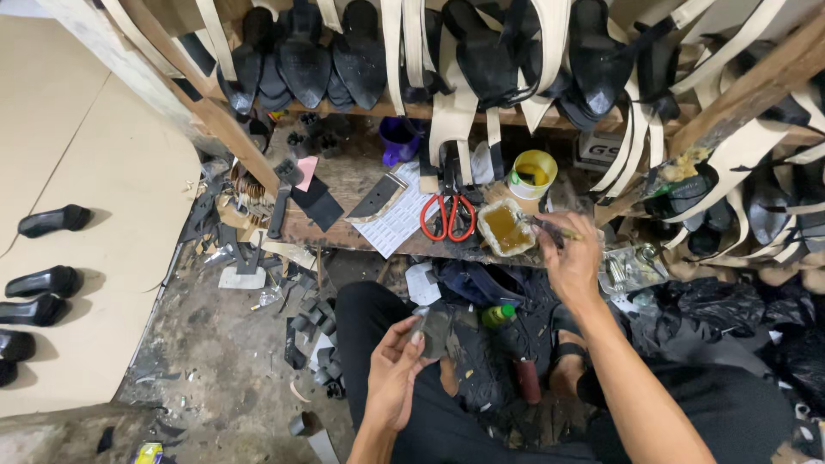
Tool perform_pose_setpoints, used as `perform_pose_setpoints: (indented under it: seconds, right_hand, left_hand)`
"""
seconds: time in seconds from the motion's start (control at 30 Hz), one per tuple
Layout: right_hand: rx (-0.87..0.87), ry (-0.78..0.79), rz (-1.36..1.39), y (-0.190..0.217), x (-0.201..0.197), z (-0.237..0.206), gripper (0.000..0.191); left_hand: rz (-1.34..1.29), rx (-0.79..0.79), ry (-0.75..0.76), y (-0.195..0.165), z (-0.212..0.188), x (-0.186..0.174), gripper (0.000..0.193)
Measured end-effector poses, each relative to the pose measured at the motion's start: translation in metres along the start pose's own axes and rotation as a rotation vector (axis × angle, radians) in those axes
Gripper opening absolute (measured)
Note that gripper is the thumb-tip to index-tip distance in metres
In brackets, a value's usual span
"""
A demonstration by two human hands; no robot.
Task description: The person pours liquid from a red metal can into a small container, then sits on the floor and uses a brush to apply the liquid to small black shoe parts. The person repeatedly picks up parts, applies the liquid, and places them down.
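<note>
Your right hand (571,262) reaches forward to the glue tub (507,227), a small square container of amber adhesive standing on the low wooden table (344,185). Its grip is closed around a thin brush (550,230) whose tip rests at the right rim of the tub.

Your left hand (397,368) stays low over your lap, nearer you than the tub and to its left. Its fingers pinch a small dark piece of shoe material (436,331), held flat and face up.

Just left of the glue tub lie red-handled scissors (448,216), partly on a white sheet of paper (397,222). Behind the tub stands a round tin with a yellow inside (532,173); further left along the table, a purple cup (398,139).

Above the tub, a shelf carries rows of black shoe soles (306,60) with pale straps (453,107) hanging down.

Well left of the tub, finished black high-heeled shoes (53,220) stand on a cardboard sheet (103,172). Black offcuts (309,331) litter the floor between the cardboard and your knee.
</note>
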State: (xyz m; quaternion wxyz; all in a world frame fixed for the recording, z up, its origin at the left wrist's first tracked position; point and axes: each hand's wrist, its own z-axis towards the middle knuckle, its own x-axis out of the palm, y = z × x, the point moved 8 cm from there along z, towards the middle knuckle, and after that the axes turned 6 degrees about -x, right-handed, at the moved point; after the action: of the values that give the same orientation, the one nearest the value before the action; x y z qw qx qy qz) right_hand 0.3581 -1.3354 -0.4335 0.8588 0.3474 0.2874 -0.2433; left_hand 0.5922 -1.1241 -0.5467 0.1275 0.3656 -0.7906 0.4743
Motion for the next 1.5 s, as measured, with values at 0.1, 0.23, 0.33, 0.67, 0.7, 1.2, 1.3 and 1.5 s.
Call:
perform_pose_setpoints:
  seconds: [0.1, 0.23, 0.33, 0.67, 0.7, 1.2, 1.3, 1.5]
  right_hand:
    - [-0.103, 0.064, -0.097, 0.010, -0.003, -0.002, 0.018]
    - [-0.057, -0.022, -0.045, 0.010, -0.016, -0.013, 0.017]
    - [0.216, 0.158, -0.029, -0.015, -0.001, -0.027, 0.018]
    - [0.633, -0.124, 0.608, -0.079, -0.009, -0.038, 0.019]
    - [0.593, -0.182, 0.740, -0.071, -0.016, -0.029, 0.018]
    - [0.029, -0.007, 0.373, 0.123, -0.105, -0.015, 0.016]
    - [0.087, 0.005, 0.371, 0.118, -0.100, -0.015, 0.015]
    - [-0.103, 0.073, 0.454, 0.127, -0.094, -0.023, 0.016]
  left_hand:
    - [-0.001, 0.026, 0.021, -0.004, 0.001, 0.009, 0.046]
    - [0.059, 0.109, 0.111, -0.015, -0.003, 0.024, 0.051]
    - [0.049, 0.078, 0.127, -0.010, -0.005, 0.026, 0.049]
    - [0.141, 0.179, 0.165, -0.014, 0.002, 0.044, 0.050]
    - [0.155, 0.210, 0.176, -0.021, 0.004, 0.051, 0.050]
    - [0.641, 0.652, 0.213, -0.085, -0.036, 0.149, 0.048]
    - [0.671, 0.647, 0.223, -0.085, -0.039, 0.151, 0.050]
    - [0.617, 0.666, 0.282, -0.085, -0.034, 0.146, 0.050]
